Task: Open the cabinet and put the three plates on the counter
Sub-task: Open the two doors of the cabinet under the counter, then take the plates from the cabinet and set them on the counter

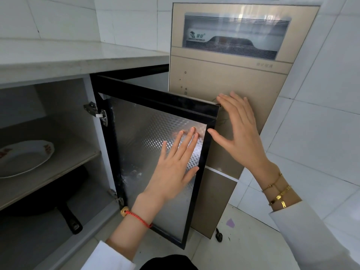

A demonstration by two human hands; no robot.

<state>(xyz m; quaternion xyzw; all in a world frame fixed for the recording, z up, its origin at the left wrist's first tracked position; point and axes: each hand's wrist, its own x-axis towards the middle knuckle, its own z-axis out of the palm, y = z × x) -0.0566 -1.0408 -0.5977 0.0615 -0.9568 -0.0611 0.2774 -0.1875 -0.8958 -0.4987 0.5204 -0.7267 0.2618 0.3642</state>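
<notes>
The black-framed cabinet door point(136, 133) with a shiny patterned panel stands swung open under the white counter point(68, 59). My left hand point(175, 164) lies flat with straight fingers on the door's inner panel. My right hand point(239, 131) is spread open at the door's free upper corner, fingertips near the top edge. Inside the cabinet, a white plate point(25, 158) with red marks on its rim sits on the upper shelf point(58, 172) at the left. Whether more plates lie under it cannot be made out.
A black pan point(48, 201) with its handle pointing outward lies on the cabinet's lower level. A beige appliance front point(224, 75) stands right behind the open door. White tiled wall and floor surround it; a small black object point(219, 235) lies on the floor.
</notes>
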